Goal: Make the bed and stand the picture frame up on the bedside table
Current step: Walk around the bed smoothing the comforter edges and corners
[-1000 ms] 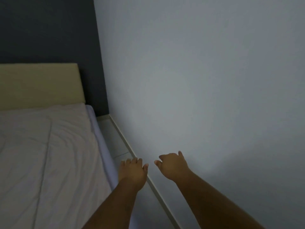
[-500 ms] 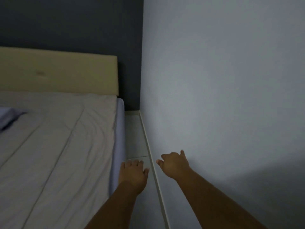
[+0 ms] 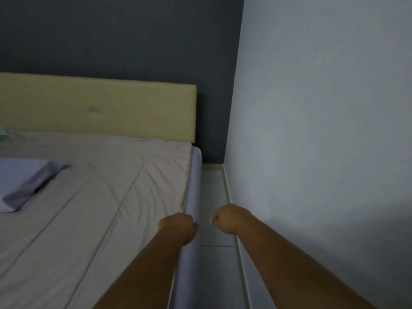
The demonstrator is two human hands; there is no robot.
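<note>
A dark grey wall (image 3: 111, 30) is standing behind a pale yellow headboard (image 3: 98, 108). A light wall (image 3: 323, 108) is running along the right, meeting the dark one in a corner. Pale floor (image 3: 211, 197) is showing between the bed (image 3: 133, 197) and the light wall. The room is looking dim.

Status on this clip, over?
Right hand fisted, empty. Left hand fisted at quilt edge, grip unclear. Quilt spread, wrinkled, pillow on it. No picture frame or bedside table in view.
</note>
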